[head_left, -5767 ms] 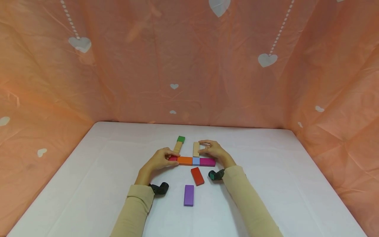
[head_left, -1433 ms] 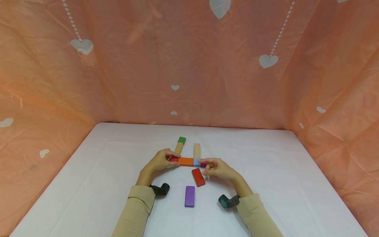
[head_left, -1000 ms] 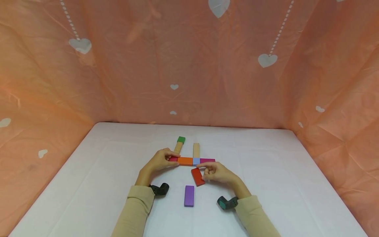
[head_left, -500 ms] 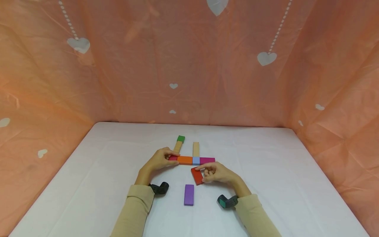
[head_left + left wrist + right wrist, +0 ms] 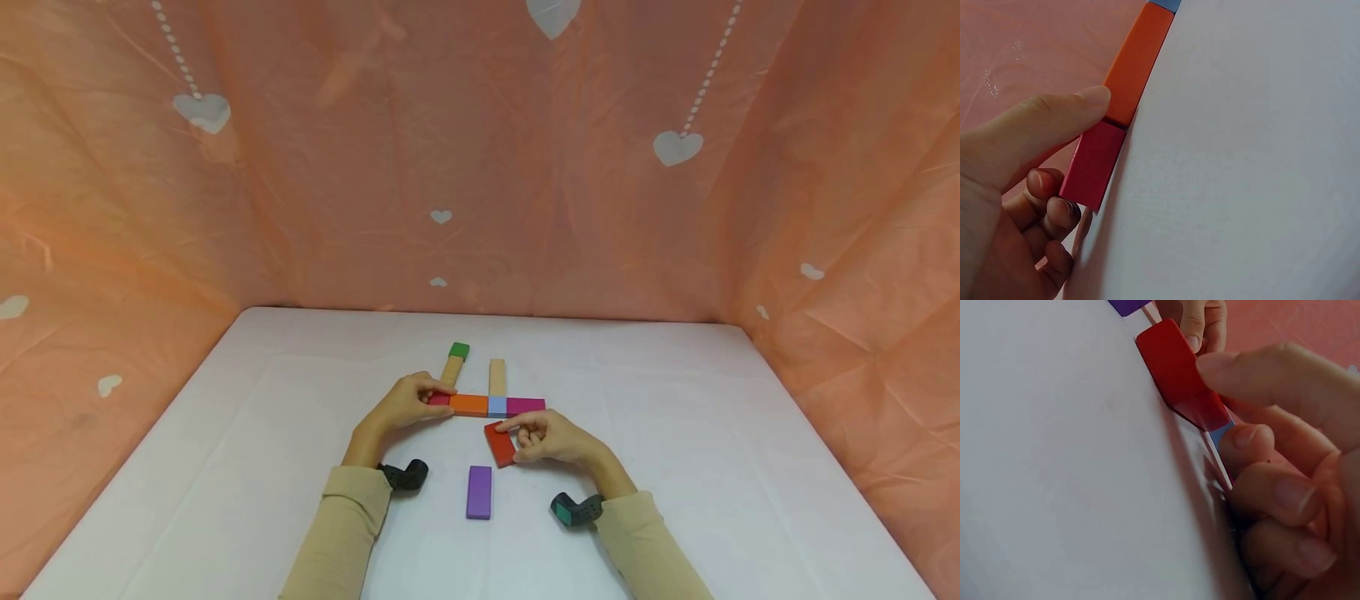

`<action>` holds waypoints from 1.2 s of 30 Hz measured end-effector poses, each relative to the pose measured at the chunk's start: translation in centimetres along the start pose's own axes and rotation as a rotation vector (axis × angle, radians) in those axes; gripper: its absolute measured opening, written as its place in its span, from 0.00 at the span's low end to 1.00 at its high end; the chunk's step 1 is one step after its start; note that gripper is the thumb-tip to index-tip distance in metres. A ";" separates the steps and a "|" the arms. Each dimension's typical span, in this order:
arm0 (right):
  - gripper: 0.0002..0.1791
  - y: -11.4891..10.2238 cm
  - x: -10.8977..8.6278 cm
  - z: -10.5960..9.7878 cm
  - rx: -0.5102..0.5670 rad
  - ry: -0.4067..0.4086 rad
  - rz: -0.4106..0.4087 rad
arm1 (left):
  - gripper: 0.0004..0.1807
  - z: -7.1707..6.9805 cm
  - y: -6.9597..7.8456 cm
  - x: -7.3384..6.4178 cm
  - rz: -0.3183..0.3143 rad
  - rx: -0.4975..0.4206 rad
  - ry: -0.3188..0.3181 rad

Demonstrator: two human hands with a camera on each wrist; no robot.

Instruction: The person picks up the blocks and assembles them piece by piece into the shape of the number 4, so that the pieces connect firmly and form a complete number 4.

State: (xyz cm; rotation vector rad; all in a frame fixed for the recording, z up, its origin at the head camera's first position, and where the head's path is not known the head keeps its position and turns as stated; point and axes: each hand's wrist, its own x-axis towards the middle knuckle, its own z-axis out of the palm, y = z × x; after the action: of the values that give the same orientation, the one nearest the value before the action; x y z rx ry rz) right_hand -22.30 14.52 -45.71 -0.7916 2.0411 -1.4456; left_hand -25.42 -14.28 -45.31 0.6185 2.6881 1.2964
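My left hand pinches the crimson block at the left end of a row; its thumb lies along the joint with the orange block. To the right, a light blue block and a magenta block continue that row. Just in front of it, the red block lies aslant on the table. My right hand holds this red block between index finger, at its far end, and thumb, at its near right side. The other right fingers are curled.
Behind the row, two plain wooden blocks point away, the left one slanted with a green block at its far end. A purple block lies nearer on the white table. An orange curtain surrounds the table.
My right hand has come from the right-hand wooden block, over the light blue and magenta blocks, toward me onto the red block, which it now grips. The left hand has stayed put.
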 end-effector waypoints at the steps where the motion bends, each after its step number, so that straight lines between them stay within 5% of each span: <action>1: 0.25 0.0 0.0 0.0 0.001 0.001 0.006 | 0.15 0.0 0.0 0.0 -0.001 0.001 -0.001; 36: 0.24 -0.1 0.5 0.9 -0.034 0.157 0.090 | 0.16 0.1 -0.1 -0.1 -0.032 -0.006 -0.006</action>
State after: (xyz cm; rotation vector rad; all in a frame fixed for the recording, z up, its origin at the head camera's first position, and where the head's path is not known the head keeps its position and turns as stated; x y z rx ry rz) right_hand -21.99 13.52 -45.95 -0.6084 2.1937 -1.4662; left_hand -25.38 -14.29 -45.43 0.5750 2.6762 1.2925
